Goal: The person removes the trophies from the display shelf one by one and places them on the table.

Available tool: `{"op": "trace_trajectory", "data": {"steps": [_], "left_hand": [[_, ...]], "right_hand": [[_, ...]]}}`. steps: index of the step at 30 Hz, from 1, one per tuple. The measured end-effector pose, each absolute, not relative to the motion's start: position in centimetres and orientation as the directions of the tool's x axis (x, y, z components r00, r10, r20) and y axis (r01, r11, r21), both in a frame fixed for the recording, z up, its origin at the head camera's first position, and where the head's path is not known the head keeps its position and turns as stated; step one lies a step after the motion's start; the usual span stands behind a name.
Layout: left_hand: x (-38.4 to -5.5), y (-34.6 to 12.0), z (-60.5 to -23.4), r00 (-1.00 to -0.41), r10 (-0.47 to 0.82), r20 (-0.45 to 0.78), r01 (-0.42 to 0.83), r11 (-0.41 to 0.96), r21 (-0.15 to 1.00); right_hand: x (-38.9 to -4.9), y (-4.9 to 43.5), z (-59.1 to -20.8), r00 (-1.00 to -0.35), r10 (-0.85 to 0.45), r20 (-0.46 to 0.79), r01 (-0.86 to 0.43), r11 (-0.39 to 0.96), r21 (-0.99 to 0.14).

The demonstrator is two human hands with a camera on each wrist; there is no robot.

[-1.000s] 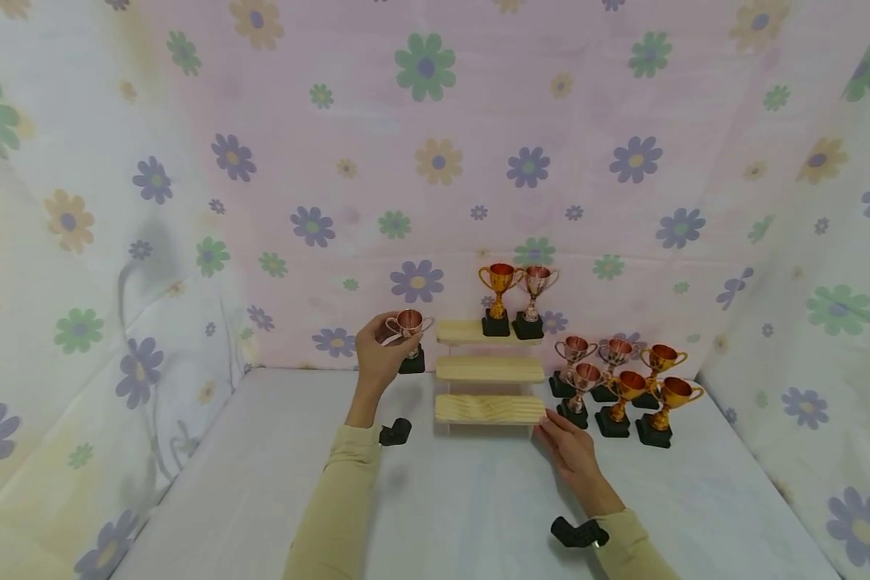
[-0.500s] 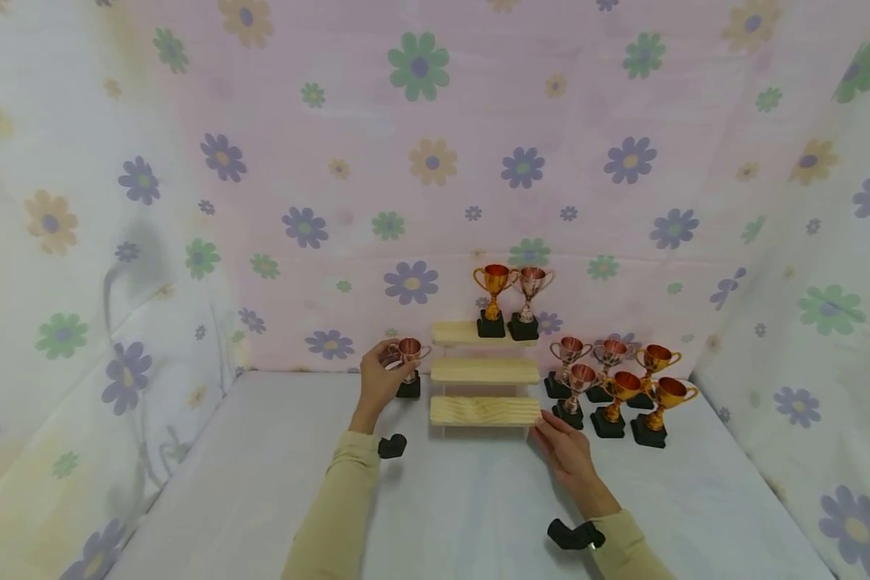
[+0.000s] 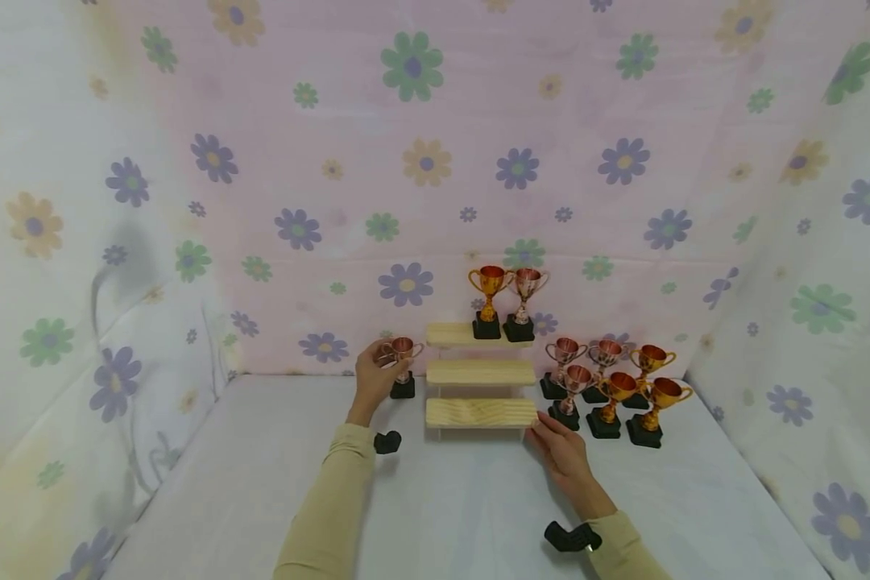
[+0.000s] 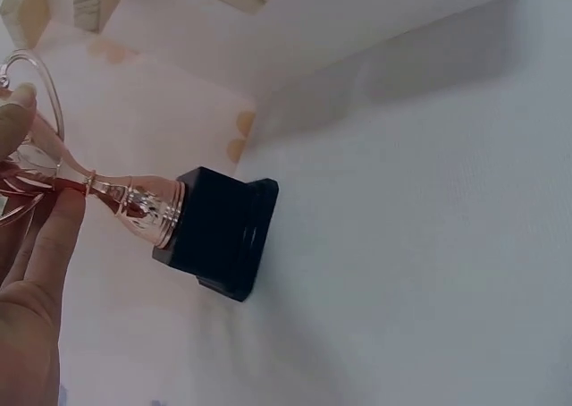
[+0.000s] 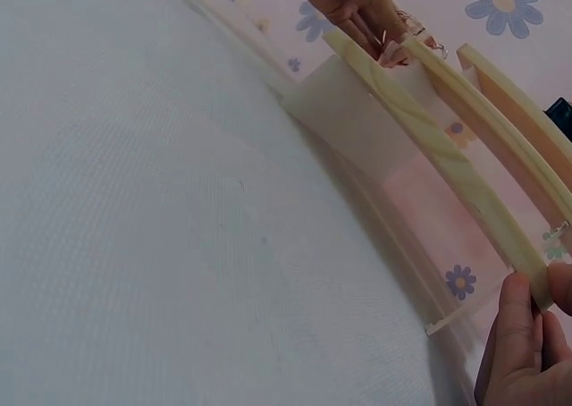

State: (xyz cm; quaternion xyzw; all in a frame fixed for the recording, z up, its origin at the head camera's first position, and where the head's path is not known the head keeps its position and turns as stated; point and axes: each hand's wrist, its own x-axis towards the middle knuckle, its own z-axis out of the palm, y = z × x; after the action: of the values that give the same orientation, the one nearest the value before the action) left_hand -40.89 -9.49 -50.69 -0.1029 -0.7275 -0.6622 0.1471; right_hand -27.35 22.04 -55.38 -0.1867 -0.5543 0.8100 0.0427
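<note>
My left hand [image 3: 372,380] pinches a small rose-gold trophy cup [image 3: 403,384] by its bowl, just left of the wooden display stand [image 3: 481,412]. The trophy's black base [image 4: 219,232] points down close to the white table; whether it touches cannot be told. My right hand [image 3: 567,461] grips the right end of the stand's lowest step, thumb and fingers [image 5: 515,325] on either side of the board. On the top step stand a gold trophy [image 3: 486,324] and a rose-gold trophy [image 3: 519,329], side by side towards the right. The middle and lowest steps hold nothing.
Several more gold trophies [image 3: 645,432] and rose-gold trophies [image 3: 565,415] stand grouped on the table right of the stand, near my right hand. A flowered cloth backdrop [image 3: 333,298] rises behind and along both sides of the white table [image 3: 449,499].
My left hand has lowered the rose-gold trophy beside the stand, mostly in the first half second. The right hand keeps its grip on the lowest step. The head view has shifted slightly.
</note>
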Motion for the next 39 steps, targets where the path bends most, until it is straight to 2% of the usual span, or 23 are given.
{"op": "trace_trajectory", "data": {"steps": [9, 20, 26, 32, 37, 39], "left_hand": [[-39.0, -9.8, -48.9, -0.935, -0.017, 0.354, 0.352, 0.055, 0.934], [-40.9, -10.1, -51.2, -0.968, -0.025, 0.25, 0.249, 0.028, 0.968], [-40.1, -10.7, -51.7, -0.985, -0.016, 0.17, 0.17, 0.005, 0.985], [-38.6, -11.6, -52.5, -0.994, -0.078, 0.083, 0.071, 0.148, 0.986], [-36.8, -12.4, -50.3, -0.998, -0.043, -0.036, -0.049, 0.359, 0.932], [-36.1, -12.6, -48.9, -0.999, -0.024, -0.045, -0.051, 0.42, 0.906]], "right_hand": [[-27.2, 22.0, -55.3, -0.93, 0.267, -0.252, 0.136, -0.386, -0.912], [-26.9, 22.0, -55.3, -0.926, 0.263, -0.27, 0.155, -0.387, -0.909], [-27.1, 22.0, -55.4, -0.932, 0.264, -0.249, 0.136, -0.382, -0.914], [-27.3, 22.0, -55.3, -0.928, 0.276, -0.249, 0.126, -0.396, -0.91], [-27.2, 22.1, -55.3, -0.927, 0.276, -0.254, 0.126, -0.408, -0.904], [-27.2, 22.0, -55.4, -0.928, 0.272, -0.255, 0.128, -0.41, -0.903]]}}
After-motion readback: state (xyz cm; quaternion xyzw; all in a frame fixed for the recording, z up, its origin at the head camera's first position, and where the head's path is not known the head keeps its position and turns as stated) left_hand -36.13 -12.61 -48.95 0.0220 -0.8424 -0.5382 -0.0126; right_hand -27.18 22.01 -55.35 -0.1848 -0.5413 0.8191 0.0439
